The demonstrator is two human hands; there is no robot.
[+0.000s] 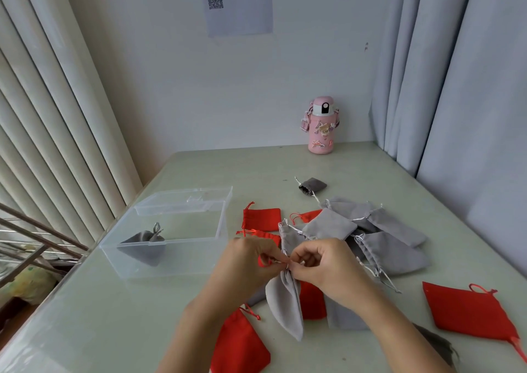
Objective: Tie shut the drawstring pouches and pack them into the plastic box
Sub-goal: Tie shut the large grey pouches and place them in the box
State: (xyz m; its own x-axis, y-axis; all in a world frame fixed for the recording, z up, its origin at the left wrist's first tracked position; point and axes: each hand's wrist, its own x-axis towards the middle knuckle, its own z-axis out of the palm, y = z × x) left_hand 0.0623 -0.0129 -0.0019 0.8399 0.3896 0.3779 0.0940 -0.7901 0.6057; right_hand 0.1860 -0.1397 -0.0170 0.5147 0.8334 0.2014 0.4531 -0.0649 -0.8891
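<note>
**Entry: grey pouch, tying in progress**

- **Hands.** Left hand (251,261) and right hand (328,267) meet above the table (114,315), each with fingers curled and pinching the silver cord (286,262) at the gathered neck of the grey pouch (285,301). The pouch body hangs down toward the person, its tip over the table.
- **Plastic box.** The plastic box (185,261) stands open to the left of the hands, with its lid (185,201) lying behind it. It holds one tied dark pouch (144,247).
- **Untied stock.** A grey heap (379,230) lies right of the hands, with red pouches (261,218) scattered between the box and the heap and along the near side.

**Hazards, as judged**
- The cord looks thin and slick, so a loosely drawn knot may slip open once the pouch is packed.
- A red pouch lies directly behind the left hand, and loose cords trail from the grey heap beside the right hand. Either could be caught into the knot or dragged along.
- The box sits close to the table's left edge, so a firm push when dropping a pouch in could shift it toward the drop.

**Edges and room**
- The path from the hands to the box is short and runs over bare table.
- There is also open table at the far side, near the pink bottle (321,127).
- The near right is crowded with pouches, one of them reaching the frame edge.
</note>
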